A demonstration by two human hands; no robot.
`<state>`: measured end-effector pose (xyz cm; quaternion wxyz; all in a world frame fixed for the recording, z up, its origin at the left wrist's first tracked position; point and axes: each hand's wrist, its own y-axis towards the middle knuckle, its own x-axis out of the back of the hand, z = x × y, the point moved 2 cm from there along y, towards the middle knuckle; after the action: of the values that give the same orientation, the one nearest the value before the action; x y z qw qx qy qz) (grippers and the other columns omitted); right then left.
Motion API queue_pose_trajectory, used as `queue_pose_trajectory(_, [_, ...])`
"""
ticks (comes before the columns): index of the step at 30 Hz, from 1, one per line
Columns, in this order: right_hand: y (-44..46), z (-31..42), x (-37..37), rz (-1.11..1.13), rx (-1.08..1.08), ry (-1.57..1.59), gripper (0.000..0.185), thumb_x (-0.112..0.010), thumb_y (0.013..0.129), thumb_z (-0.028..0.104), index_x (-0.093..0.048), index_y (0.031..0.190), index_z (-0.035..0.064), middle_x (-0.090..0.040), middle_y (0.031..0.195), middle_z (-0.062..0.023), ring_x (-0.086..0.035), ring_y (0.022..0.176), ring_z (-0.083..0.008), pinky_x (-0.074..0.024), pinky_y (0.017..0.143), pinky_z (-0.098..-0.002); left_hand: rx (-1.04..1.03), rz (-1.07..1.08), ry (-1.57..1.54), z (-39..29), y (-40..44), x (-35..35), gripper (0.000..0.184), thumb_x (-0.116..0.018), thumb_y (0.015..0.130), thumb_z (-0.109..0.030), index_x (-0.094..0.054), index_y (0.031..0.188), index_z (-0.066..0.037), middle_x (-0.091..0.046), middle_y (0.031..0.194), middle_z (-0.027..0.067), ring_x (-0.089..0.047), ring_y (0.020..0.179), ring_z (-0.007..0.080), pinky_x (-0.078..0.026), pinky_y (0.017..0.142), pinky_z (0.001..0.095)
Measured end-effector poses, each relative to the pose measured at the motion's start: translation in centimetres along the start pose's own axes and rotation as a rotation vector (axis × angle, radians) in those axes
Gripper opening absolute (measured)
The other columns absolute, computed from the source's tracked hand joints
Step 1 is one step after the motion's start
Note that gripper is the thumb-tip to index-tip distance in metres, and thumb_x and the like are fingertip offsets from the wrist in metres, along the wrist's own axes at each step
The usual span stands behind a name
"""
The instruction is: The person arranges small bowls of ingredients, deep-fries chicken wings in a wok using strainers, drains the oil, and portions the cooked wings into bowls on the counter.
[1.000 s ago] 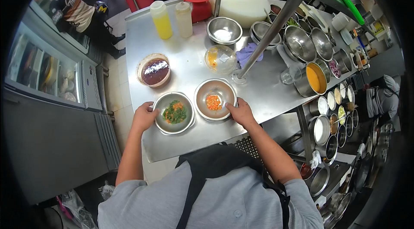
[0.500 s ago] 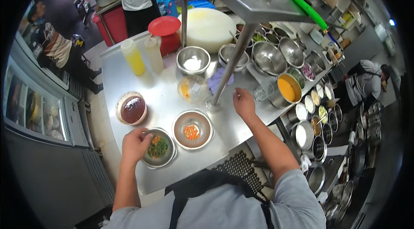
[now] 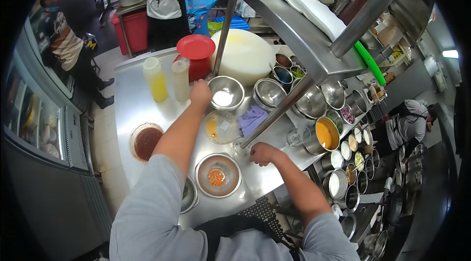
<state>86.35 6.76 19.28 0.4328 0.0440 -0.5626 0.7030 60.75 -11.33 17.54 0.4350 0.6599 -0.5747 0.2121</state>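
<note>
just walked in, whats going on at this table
A person at a steel table has their left hand stretched out between a pale bottle and a metal bowl; whether its grip is on either is unclear. The right hand is loosely curled near a slanting post. Closer in stands a bowl of diced orange pieces.

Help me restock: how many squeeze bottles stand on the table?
2: a yellow-filled bottle and, to its right, a pale bottle near the left hand. Others may be hidden.
</note>
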Motion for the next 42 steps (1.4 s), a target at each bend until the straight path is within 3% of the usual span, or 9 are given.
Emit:
queue_pose_trajectory(4, [-2.6,2.0,-0.8,-0.232,0.117,-0.061,0.043,-0.059,0.08,0.039,-0.066,0.095,-0.0013,-0.063,0.108,-0.0208,-0.059,0.105,-0.0333,-0.0449,0.094,-0.0387,-0.1,0.278,0.074,-2.3,2.8,0.9,0.019,-0.054,0.082,-0.01,-0.062,0.095,0.001,-0.067,0.089,0.0241,-0.067,0.089,0.0359,-0.054,0.077,0.0449])
queue_pose_trajectory(9, [-2.4,5.3,-2.9,-0.345,0.209,-0.087,0.046,-0.061,0.079,0.037,-0.063,0.103,-0.0021,-0.062,0.109,-0.0226,-0.059,0.103,-0.0344,-0.0463,0.091,-0.0402,-0.12,0.223,0.07,-4.8,3.7,2.5,0.019,-0.053,0.081,-0.01,-0.062,0.095,0.0,-0.067,0.093,0.0221,-0.066,0.089,0.0361,-0.053,0.077,0.0455])
queue_pose_trajectory(15, [-4.0,10.6,-0.4,-1.176,0.604,-0.003,0.03,-0.06,0.082,0.016,-0.061,0.108,0.0007,-0.063,0.102,-0.0194,-0.058,0.102,-0.0338,-0.0501,0.081,-0.0389,-0.248,0.311,-0.009,-5.1,3.9,6.5,0.018,-0.062,0.074,-0.012,-0.065,0.088,-0.001,-0.068,0.085,0.0202,-0.067,0.078,0.0361,-0.054,0.073,0.0428])
queue_pose_trajectory(19, [-4.9,11.8,0.6,-1.22,0.613,-0.162,0.025,-0.061,0.079,0.01,-0.063,0.103,0.0047,-0.064,0.095,-0.0143,-0.06,0.094,-0.0318,-0.0514,0.074,-0.0377,-0.228,0.727,-0.186,-4.2,2.8,8.7,0.021,-0.072,0.07,-0.02,-0.065,0.068,0.0,-0.064,0.063,0.0154,-0.065,0.062,0.0295,-0.054,0.061,0.0361])
queue_pose_trajectory(21, [-5.5,11.3,-0.6,-1.023,0.55,-0.28,0.023,-0.063,0.074,0.009,-0.064,0.097,0.0085,-0.063,0.087,-0.0077,-0.061,0.084,-0.0283,-0.0512,0.068,-0.0369,0.067,0.999,-0.593,-3.4,2.0,8.7,0.028,-0.079,0.065,-0.024,-0.062,0.071,-0.002,-0.062,0.062,0.008,-0.056,0.048,0.0131,-0.047,0.045,0.0286])
queue_pose_trajectory(23, [-7.9,10.9,-1.8,-1.034,0.607,-0.266,0.021,-0.064,0.073,0.008,-0.064,0.094,0.0096,-0.062,0.083,-0.0056,-0.061,0.08,-0.0269,-0.0509,0.066,-0.0367,0.167,0.978,-0.611,-2.6,2.4,6.6,0.034,-0.079,0.067,-0.027,-0.061,0.078,0.0,-0.065,0.071,0.0124,-0.061,0.058,0.0206,-0.051,0.054,0.0331])
queue_pose_trajectory(25, [-11.4,10.5,-3.4,-1.013,0.664,-0.263,0.021,-0.064,0.071,0.007,-0.064,0.092,0.0105,-0.062,0.08,-0.0041,-0.061,0.076,-0.0251,-0.0508,0.063,-0.0358,-0.061,0.318,-0.136,-1.0,2.9,2.5,0.039,-0.078,0.069,-0.028,-0.06,0.088,0.002,-0.066,0.086,0.0191,-0.065,0.076,0.0311,-0.053,0.069,0.0387])
queue_pose_trajectory(34, [-21.5,0.2,-12.0,-0.956,0.67,-0.151,0.033,-0.066,0.065,0.002,-0.067,0.097,0.0105,-0.064,0.089,-0.0027,-0.06,0.073,-0.02,-0.051,0.06,-0.0306,0.02,0.532,0.163,-2.2,2.9,0.1,0.029,-0.061,0.073,-0.013,-0.068,0.098,-0.001,-0.065,0.107,0.021,-0.063,0.102,0.034,-0.051,0.086,0.0432])
queue_pose_trajectory(42, [-21.3,-3.3,-18.8,-0.862,0.661,-0.29,0.032,-0.062,0.069,0.012,-0.066,0.1,0.0077,-0.064,0.097,-0.0041,-0.059,0.075,-0.0187,-0.0502,0.06,-0.031,-0.093,0.212,0.095,-4.5,2.8,1.5,0.031,-0.054,0.08,-0.025,-0.062,0.1,-0.002,-0.065,0.102,0.0245,-0.063,0.099,0.0388,-0.049,0.086,0.0472])
